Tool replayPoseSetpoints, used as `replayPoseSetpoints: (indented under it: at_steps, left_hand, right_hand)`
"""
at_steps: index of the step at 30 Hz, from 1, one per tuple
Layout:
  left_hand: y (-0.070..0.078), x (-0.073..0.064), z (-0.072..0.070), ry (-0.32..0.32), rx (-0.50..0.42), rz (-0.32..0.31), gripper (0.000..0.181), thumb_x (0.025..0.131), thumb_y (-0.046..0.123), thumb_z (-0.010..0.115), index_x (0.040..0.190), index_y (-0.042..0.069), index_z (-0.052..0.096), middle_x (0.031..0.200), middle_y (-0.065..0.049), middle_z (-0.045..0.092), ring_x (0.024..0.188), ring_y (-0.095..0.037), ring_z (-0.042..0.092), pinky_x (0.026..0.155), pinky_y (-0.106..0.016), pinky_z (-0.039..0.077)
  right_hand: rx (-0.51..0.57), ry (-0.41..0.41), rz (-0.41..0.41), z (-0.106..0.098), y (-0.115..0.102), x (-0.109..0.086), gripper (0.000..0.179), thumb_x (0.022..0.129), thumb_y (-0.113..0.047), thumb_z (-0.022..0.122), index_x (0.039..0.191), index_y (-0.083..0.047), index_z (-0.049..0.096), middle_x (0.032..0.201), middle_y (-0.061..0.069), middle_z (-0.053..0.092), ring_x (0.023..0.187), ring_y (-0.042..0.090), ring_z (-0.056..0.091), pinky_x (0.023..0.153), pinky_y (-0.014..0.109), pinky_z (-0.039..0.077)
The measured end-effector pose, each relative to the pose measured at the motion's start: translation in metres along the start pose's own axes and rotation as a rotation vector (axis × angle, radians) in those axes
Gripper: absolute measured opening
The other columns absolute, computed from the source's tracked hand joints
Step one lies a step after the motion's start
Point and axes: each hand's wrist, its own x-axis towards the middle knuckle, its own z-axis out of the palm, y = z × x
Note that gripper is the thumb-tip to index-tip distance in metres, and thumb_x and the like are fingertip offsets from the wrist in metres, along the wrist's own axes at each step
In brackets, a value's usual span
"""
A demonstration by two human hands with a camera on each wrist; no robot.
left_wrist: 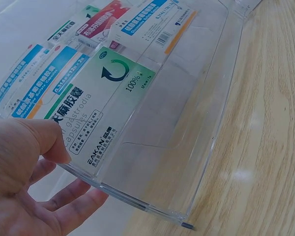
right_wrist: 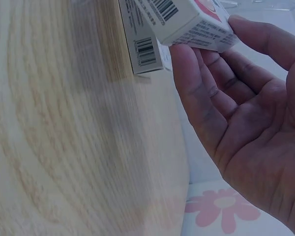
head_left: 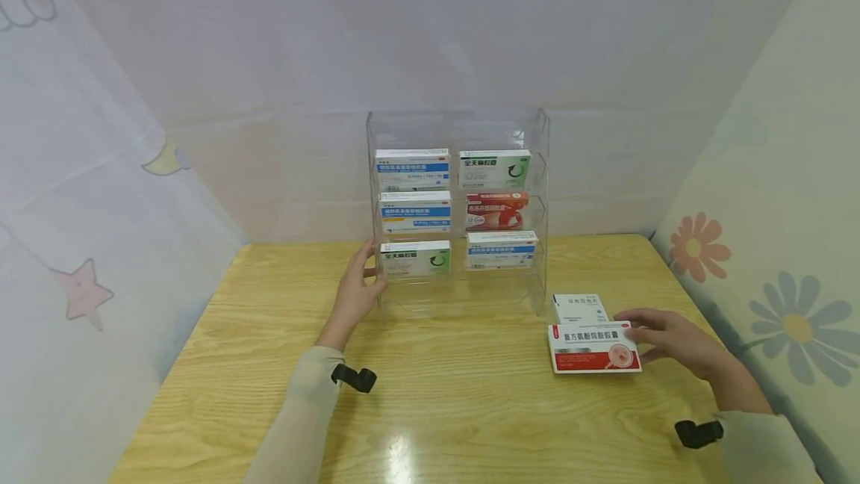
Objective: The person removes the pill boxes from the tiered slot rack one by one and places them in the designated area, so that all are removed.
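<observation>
A clear acrylic rack [head_left: 463,291] stands on the table with medicine boxes on its tiers. My left hand [head_left: 358,286] grips the rack's left side, its thumb in front by the green-and-white box [left_wrist: 105,105] and its fingers behind the edge. At the right, my right hand [head_left: 675,338] pinches a red-and-white medicine box [head_left: 594,349] by its right end, thumb on one face and fingers on the other. Just behind that box, partly covered by it, is a white medicine box [head_left: 579,308]. In the right wrist view the held box [right_wrist: 199,24] is tilted and overlaps the white one [right_wrist: 143,51].
On the rack sit blue-and-white boxes [head_left: 413,169], a red box [head_left: 497,211] and another green-and-white box [head_left: 495,168]. The wooden table [head_left: 457,409] ends at a cloth-covered wall [head_left: 289,178] behind, and a flower-printed cloth [head_left: 793,260] rises at the right.
</observation>
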Motion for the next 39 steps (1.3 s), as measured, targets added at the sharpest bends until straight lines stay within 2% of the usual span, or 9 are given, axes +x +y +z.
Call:
replayPoseSetpoints:
  at_steps: [7, 15, 21, 27, 35, 39]
  left_hand:
    - [0.000, 0.001, 0.001, -0.004, 0.003, 0.000, 0.088, 0.093, 0.005, 0.062, 0.163, 0.033, 0.017, 0.161, -0.008, 0.033, 0.126, -0.036, 0.053, 0.091, -0.051, 0.057]
    - [0.001, 0.000, 0.001, -0.003, -0.011, -0.003, 0.088, 0.092, 0.005, 0.061, 0.163, 0.033, 0.017, 0.161, -0.009, 0.033, 0.126, -0.037, 0.052, 0.091, -0.051, 0.057]
    - [0.003, -0.002, 0.000, -0.001, -0.009, -0.023, 0.088, 0.091, 0.003, 0.060, 0.163, 0.034, 0.018, 0.161, -0.007, 0.032, 0.128, -0.035, 0.051, 0.091, -0.049, 0.057]
    - [0.002, -0.002, 0.000, -0.003, -0.010, -0.014, 0.088, 0.092, 0.002, 0.060, 0.163, 0.033, 0.017, 0.161, -0.008, 0.032, 0.127, -0.036, 0.052, 0.090, -0.048, 0.057]
    - [0.002, -0.001, 0.000, -0.004, -0.017, -0.016, 0.089, 0.091, 0.001, 0.060, 0.163, 0.033, 0.018, 0.161, -0.008, 0.032, 0.127, -0.036, 0.052, 0.089, -0.048, 0.058]
    - [0.003, -0.001, 0.000, -0.005, -0.013, -0.021, 0.088, 0.092, 0.001, 0.060, 0.163, 0.032, 0.018, 0.161, -0.009, 0.032, 0.128, -0.036, 0.052, 0.090, -0.048, 0.058]
  right_hand:
    - [0.027, -0.054, 0.016, -0.005, 0.008, -0.001, 0.055, 0.105, -0.020, 0.053, 0.148, 0.012, 0.038, 0.125, 0.013, 0.066, 0.103, 0.021, 0.069, 0.078, 0.046, 0.061]
    - [0.063, -0.078, 0.048, -0.007, 0.016, 0.001, 0.055, 0.107, -0.021, 0.051, 0.148, 0.013, 0.037, 0.122, 0.014, 0.068, 0.102, 0.024, 0.070, 0.075, 0.045, 0.062]
    - [0.061, -0.067, 0.064, -0.008, 0.022, 0.004, 0.053, 0.106, -0.022, 0.052, 0.147, 0.010, 0.039, 0.120, 0.011, 0.069, 0.102, 0.027, 0.071, 0.074, 0.048, 0.062]
    - [0.078, -0.060, 0.078, -0.008, 0.025, 0.006, 0.053, 0.106, -0.022, 0.052, 0.147, 0.009, 0.039, 0.121, 0.012, 0.068, 0.101, 0.026, 0.070, 0.073, 0.047, 0.062]
    - [0.038, -0.013, 0.112, -0.004, 0.023, 0.006, 0.061, 0.105, -0.025, 0.054, 0.151, 0.009, 0.033, 0.126, 0.019, 0.062, 0.101, 0.024, 0.068, 0.075, 0.044, 0.062]
    - [-0.012, 0.025, 0.108, -0.003, 0.020, 0.006, 0.062, 0.105, -0.026, 0.055, 0.151, 0.010, 0.034, 0.132, 0.026, 0.058, 0.103, 0.024, 0.067, 0.077, 0.042, 0.061]
